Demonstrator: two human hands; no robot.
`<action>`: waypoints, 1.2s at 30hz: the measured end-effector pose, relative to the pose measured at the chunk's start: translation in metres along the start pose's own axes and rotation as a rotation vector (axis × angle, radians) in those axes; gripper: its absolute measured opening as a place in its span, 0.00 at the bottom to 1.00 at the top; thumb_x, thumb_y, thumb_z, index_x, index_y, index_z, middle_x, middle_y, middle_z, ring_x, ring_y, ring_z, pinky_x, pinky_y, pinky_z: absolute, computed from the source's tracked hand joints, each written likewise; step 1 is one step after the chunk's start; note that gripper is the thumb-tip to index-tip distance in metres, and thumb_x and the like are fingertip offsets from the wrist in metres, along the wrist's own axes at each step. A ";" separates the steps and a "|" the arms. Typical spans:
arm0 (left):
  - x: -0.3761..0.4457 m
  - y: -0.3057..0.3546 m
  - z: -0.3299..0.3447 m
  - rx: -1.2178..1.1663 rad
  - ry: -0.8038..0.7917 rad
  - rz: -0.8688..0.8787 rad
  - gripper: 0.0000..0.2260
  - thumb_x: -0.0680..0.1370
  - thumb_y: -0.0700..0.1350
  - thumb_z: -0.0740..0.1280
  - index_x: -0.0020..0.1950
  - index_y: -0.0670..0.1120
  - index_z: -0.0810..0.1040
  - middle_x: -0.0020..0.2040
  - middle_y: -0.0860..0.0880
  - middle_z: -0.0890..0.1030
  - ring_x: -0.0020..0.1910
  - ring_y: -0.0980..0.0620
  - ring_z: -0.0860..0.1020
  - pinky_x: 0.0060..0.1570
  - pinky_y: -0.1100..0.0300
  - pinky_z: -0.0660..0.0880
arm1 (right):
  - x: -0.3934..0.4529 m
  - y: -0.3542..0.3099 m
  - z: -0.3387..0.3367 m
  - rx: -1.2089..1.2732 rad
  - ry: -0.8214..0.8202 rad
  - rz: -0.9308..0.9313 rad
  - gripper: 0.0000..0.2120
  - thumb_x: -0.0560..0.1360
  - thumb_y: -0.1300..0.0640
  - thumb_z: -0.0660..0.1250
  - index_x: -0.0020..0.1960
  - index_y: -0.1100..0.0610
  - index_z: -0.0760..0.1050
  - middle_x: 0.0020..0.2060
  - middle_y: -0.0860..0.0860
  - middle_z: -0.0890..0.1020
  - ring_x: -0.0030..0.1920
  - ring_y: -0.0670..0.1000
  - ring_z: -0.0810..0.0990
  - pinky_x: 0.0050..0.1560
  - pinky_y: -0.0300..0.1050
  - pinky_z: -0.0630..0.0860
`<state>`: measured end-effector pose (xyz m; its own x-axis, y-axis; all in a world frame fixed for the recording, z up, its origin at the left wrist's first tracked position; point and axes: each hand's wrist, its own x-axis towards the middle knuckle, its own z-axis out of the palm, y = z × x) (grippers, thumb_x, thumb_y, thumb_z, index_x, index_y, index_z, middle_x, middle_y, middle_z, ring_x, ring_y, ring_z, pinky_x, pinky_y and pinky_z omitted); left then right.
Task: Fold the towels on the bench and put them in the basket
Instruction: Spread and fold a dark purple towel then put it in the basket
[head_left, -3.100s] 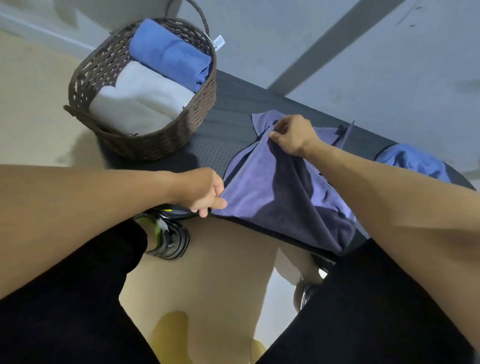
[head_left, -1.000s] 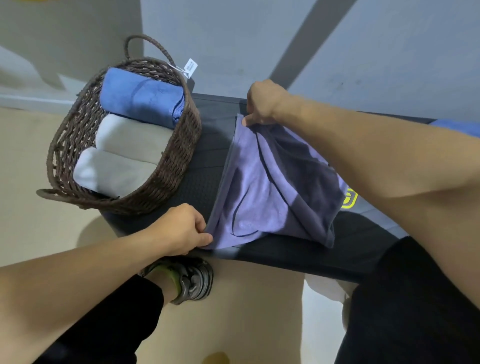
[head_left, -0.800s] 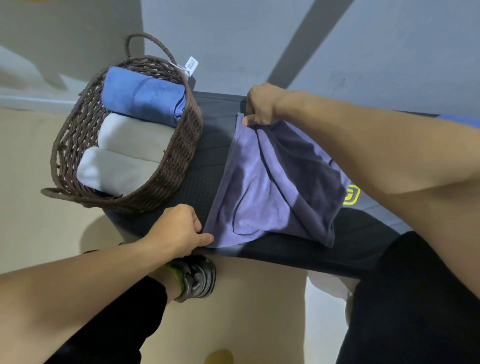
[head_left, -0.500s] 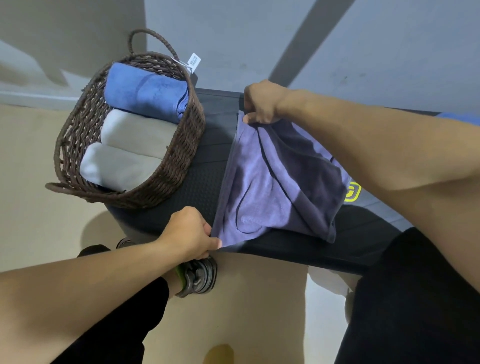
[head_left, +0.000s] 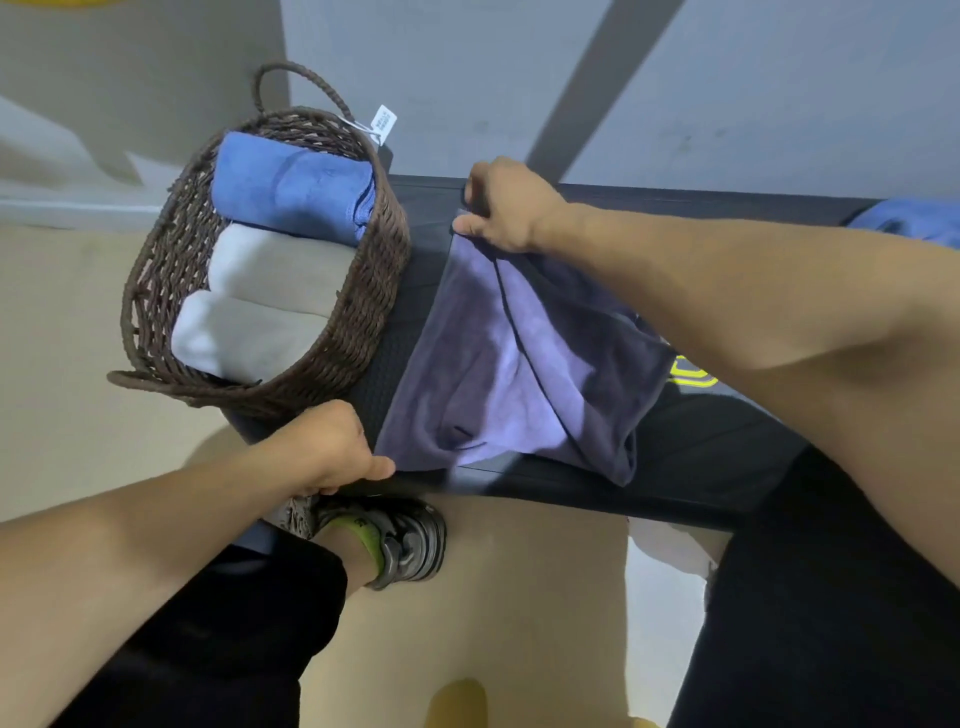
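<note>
Little has moved: both hands, left (head_left: 332, 447) and right (head_left: 506, 208), still pinch the towel (head_left: 498, 364) corners flat; next, fold it over.

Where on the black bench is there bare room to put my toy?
Bare black bench shows right of the purple towel. A narrow strip lies between it and the brown woven basket. The basket's crowded with rolled towels.
</note>
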<state>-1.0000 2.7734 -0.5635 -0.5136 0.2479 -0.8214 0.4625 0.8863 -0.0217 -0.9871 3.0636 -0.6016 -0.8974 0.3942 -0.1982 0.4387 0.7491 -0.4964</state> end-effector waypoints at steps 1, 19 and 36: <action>-0.001 0.004 -0.003 0.130 0.021 0.015 0.17 0.72 0.57 0.74 0.41 0.42 0.79 0.36 0.47 0.82 0.35 0.49 0.80 0.37 0.56 0.77 | -0.002 -0.001 -0.004 -0.002 0.013 0.001 0.20 0.75 0.46 0.69 0.59 0.59 0.74 0.57 0.57 0.76 0.55 0.58 0.77 0.56 0.47 0.72; -0.003 0.164 -0.055 0.045 0.291 0.783 0.12 0.75 0.45 0.71 0.58 0.45 0.79 0.50 0.50 0.78 0.46 0.52 0.75 0.49 0.65 0.68 | -0.137 0.085 -0.064 -0.225 -0.122 0.689 0.43 0.73 0.38 0.70 0.73 0.64 0.57 0.67 0.63 0.65 0.65 0.66 0.73 0.60 0.56 0.73; 0.072 0.186 -0.077 0.277 0.420 0.582 0.26 0.75 0.50 0.70 0.71 0.51 0.66 0.66 0.43 0.65 0.64 0.40 0.64 0.67 0.46 0.65 | -0.130 0.152 -0.089 0.792 0.090 0.887 0.10 0.81 0.64 0.62 0.41 0.61 0.71 0.39 0.59 0.78 0.34 0.54 0.78 0.36 0.50 0.83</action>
<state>-1.0068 2.9861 -0.5829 -0.3376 0.8211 -0.4602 0.8779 0.4511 0.1608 -0.7994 3.1739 -0.5763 -0.2757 0.6683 -0.6909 0.7245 -0.3279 -0.6062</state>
